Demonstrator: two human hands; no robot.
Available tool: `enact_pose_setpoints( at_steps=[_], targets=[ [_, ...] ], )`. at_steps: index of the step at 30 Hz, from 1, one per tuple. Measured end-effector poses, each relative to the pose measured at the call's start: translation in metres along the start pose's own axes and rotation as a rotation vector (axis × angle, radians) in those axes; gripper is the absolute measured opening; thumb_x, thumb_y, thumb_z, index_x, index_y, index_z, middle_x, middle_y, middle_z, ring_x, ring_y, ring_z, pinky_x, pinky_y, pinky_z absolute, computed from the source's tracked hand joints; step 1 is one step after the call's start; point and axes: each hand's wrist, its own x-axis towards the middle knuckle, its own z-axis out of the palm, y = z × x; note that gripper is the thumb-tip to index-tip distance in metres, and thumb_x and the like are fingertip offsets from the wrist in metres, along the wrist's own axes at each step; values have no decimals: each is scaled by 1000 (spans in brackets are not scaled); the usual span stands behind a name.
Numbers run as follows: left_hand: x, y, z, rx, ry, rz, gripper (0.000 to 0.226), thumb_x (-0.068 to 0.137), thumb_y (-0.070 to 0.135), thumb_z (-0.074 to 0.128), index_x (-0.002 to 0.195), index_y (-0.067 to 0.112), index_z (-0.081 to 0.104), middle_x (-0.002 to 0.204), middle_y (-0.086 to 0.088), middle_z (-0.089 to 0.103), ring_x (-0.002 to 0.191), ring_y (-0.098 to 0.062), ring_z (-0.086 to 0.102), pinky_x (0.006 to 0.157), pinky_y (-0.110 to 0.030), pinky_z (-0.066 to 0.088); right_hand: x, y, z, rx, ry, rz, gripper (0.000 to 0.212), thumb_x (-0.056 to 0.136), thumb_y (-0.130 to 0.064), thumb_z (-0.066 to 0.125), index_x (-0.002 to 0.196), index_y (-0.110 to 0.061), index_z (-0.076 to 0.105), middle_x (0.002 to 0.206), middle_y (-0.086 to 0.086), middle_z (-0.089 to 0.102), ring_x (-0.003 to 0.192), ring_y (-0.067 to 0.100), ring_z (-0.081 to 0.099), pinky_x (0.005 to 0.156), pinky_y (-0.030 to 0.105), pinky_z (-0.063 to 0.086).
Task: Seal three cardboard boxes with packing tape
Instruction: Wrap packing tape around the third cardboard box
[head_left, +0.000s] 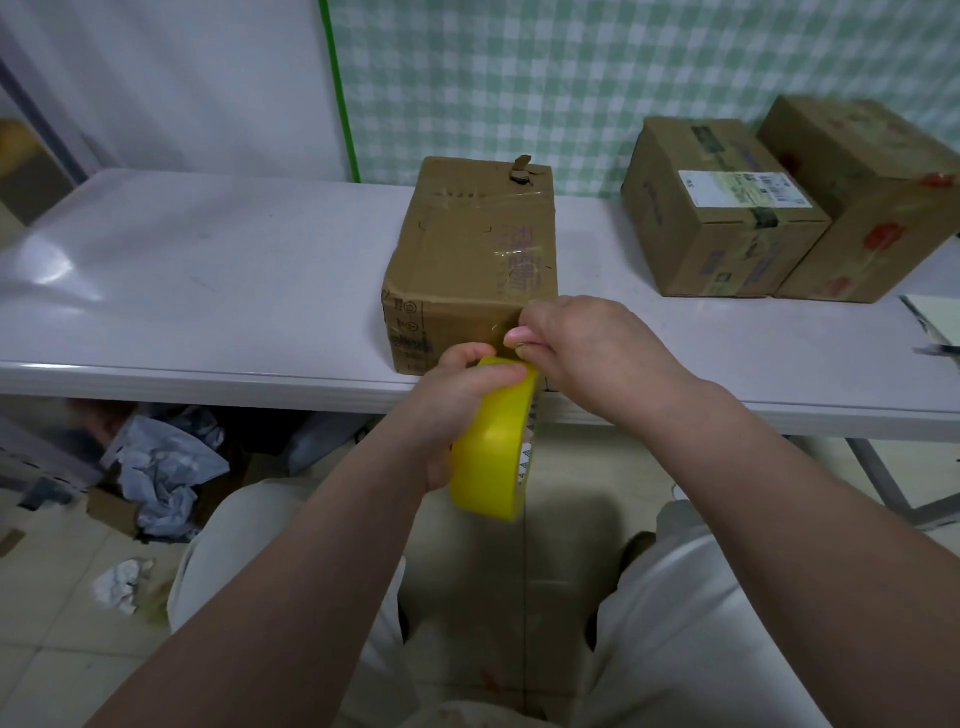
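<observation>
L hand (452, 415) is wrapped round the yellow tape roll (493, 452), fingers & thumb clamped over its top rim, a firm grasp. R hand (587, 348) sits right above it, thumb and fingertips (519, 336) pinched together at the roll's upper edge. Looks like it's got the loose tape end, but the strip is too thin to make out, so can't confirm. The roll hangs below the edge of the white table (208, 291), over the lap, just in front of the near cardboard box (467, 260). Whether it touches the box's front face, can't tell.

Step in hand, my read: free the end & draw out a length. To do it well, hold the roll steady w/ L and pull w/ R straight off the roll so the strip comes away flat, no twist, no folding onto itself. Land the end low on the front face, on the centre line, then run it over the top seam, pressing down as it goes. The box is dented at its near left corner & has shiny film across the top already, so the flaps prob need pushing flat first.

The other two, the labelled box (727, 218) and the red-printed box (872, 197), sit side by side at the table's far R, well apart from both hands.
</observation>
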Motion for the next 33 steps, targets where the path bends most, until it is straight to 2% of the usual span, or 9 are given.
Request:
enact_pose_setpoints(
  at_steps=[5, 10, 13, 18, 20, 24, 27, 29, 33],
  targets=[
    [2, 1, -2, 5, -12, 16, 41, 87, 20, 64, 125, 18, 49, 110, -16, 61, 86, -30, 66, 77, -45, 55, 4, -3, -4, -82, -12, -43, 28, 101, -34, 42, 100, -10, 57, 82, -2, 42, 80, 22, 49, 64, 32, 28],
    [3, 1, -3, 13, -10, 19, 40, 87, 19, 64, 124, 18, 49, 114, -17, 60, 90, -31, 64, 74, -42, 55, 7, -4, -5, -150, -22, -77, 25, 102, -34, 39, 101, -14, 54, 96, 5, 60, 93, 27, 58, 63, 32, 28],
    [5, 2, -4, 28, -10, 22, 50, 79, 22, 71, 123, 18, 50, 116, -17, 59, 94, -33, 64, 77, -46, 54, 8, -4, -6, -180, -33, -78, 26, 103, -34, 38, 104, -13, 55, 102, 6, 63, 95, 29, 58, 63, 32, 28],
    [6, 6, -5, 31, -20, 6, 53, 71, 22, 74, 120, 18, 52, 115, -17, 60, 93, -33, 63, 81, -48, 53, 9, -6, -11, -232, -79, -67, 29, 104, -34, 34, 105, -14, 54, 102, 6, 63, 92, 29, 58, 63, 32, 28],
    [7, 6, -6, 22, -29, -3, 48, 77, 21, 72, 121, 18, 52, 114, -16, 59, 92, -32, 64, 80, -46, 53, 11, -7, -13, -246, -105, -59, 29, 104, -34, 33, 105, -14, 54, 99, 7, 61, 85, 27, 53, 63, 31, 28],
    [8, 7, -7, 1, -41, -10, 42, 83, 19, 67, 122, 17, 52, 114, -17, 60, 92, -32, 64, 78, -45, 54, 14, -8, -18, -223, -141, -35, 24, 104, -32, 36, 100, -15, 53, 97, 9, 61, 82, 26, 51, 64, 33, 30],
    [8, 9, -8, 21, -45, -13, 50, 75, 21, 73, 121, 18, 52, 116, -17, 59, 95, -34, 64, 79, -46, 54, 15, -8, -18, -192, -152, 5, 19, 103, -32, 37, 92, -19, 45, 98, 9, 61, 77, 22, 45, 65, 32, 32],
    [9, 9, -8, 38, -44, -21, 51, 72, 24, 75, 117, 20, 53, 117, -16, 58, 96, -34, 64, 80, -46, 54, 14, -7, -19, -147, -165, 37, 20, 103, -31, 39, 98, -16, 50, 98, 9, 61, 77, 21, 44, 65, 31, 32],
    [10, 7, -10, 26, -44, -35, 31, 82, 22, 68, 109, 24, 53, 112, -14, 58, 93, -33, 63, 78, -43, 53, 6, -4, -27, -3, -207, 78, 17, 102, -33, 41, 100, -16, 42, 81, -1, 45, 72, 17, 42, 57, 29, 28]
  ],
)
